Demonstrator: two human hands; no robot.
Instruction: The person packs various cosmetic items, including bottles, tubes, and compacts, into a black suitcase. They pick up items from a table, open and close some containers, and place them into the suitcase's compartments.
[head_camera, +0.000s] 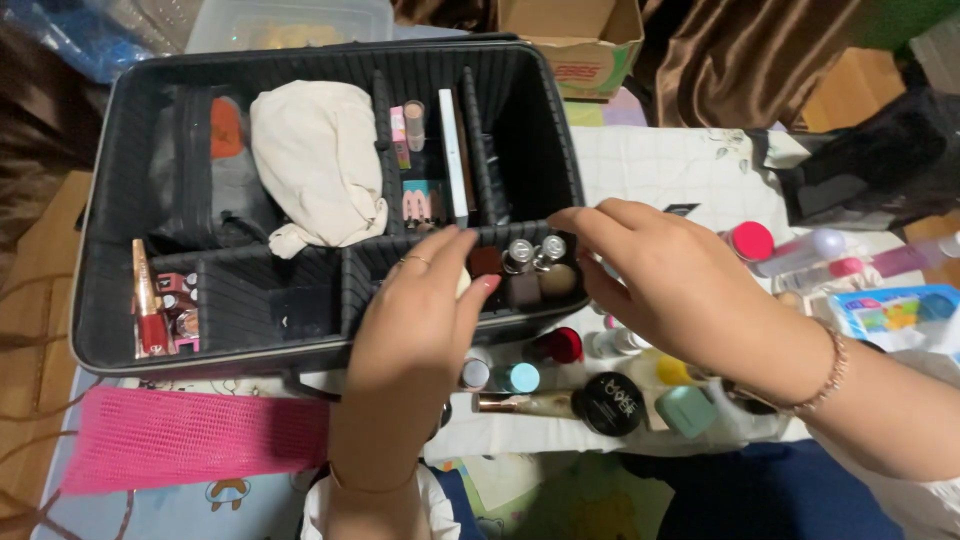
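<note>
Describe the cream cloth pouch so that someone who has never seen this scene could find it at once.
Start at the black organizer case lying open, and look to its upper middle, left of the tall dividers. The cream cloth pouch lies slumped there, beyond both hands. It is the only soft, pale, crumpled thing in the case; everything around it is small hard bottles, tubes and boxes.

Head camera is looking steeply down from above and close in, facing forward over an open black case (110, 200) divided into compartments; both forearms are entering from the lower edge. Only this one view is covering the scene.
</note>
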